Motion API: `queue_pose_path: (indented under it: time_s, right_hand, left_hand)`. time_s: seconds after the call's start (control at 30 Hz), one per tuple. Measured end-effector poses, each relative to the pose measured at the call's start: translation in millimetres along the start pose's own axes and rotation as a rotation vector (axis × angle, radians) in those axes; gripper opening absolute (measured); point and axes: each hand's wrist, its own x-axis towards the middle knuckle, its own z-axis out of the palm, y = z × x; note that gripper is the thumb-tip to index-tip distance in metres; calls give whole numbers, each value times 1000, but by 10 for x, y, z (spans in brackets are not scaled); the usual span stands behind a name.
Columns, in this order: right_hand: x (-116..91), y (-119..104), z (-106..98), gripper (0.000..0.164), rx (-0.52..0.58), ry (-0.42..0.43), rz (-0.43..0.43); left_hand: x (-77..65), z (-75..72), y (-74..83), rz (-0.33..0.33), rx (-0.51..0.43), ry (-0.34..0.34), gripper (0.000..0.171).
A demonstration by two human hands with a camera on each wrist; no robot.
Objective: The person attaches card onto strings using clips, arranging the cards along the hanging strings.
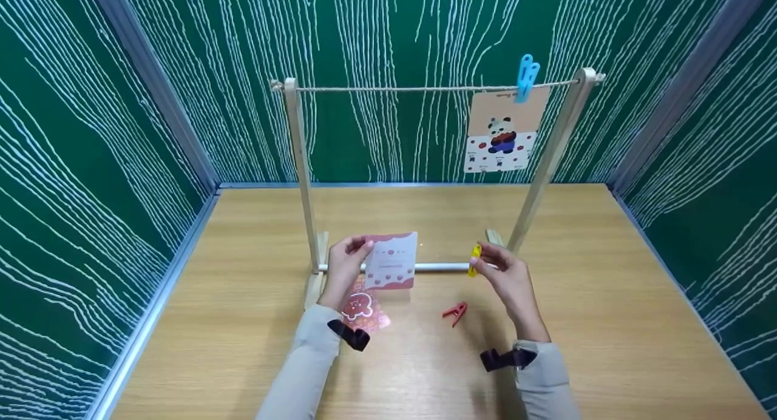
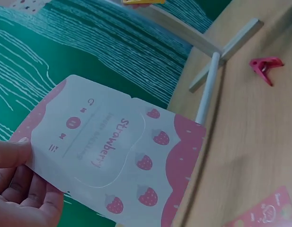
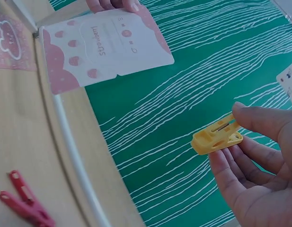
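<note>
My left hand pinches a pink and white strawberry card by its left edge, raised in front of the wooden rack. In the left wrist view, the thumb lies on the card's printed face and the fingers are behind. Between thumb and fingers, my right hand holds a yellow clothespin, to the right of the card and apart from it. A red clothespin lies on the table between the forearms. Partly hidden by the left wrist, a pink card with a cartoon figure rests on the table.
The wooden rack stands on the table with a rope strung across its top. On the rope's right end hangs a panda card under a blue clothespin. Green walls with white lines enclose the table.
</note>
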Motion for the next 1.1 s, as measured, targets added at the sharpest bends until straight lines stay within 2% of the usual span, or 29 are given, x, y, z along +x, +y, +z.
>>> queue_pose_path:
  time_s: [0.2,0.43,0.73,1.1]
  right_hand:
    - [37,-184,-29,51,15,-31,-32]
    - [114,-352,-40,48,-4,-43,-110]
    - [185,-634,-95,54,-15,-97,-178]
    - [247,-988,-130,54,30,-104,-306]
  left_hand:
    - [43,88,175,54,-37,-4,24]
    - [90,174,367,44,-44,-29,22]
    - [144,287,624,148,-40,-53,20]
    - [179,461,975,251,-28,-80,20]
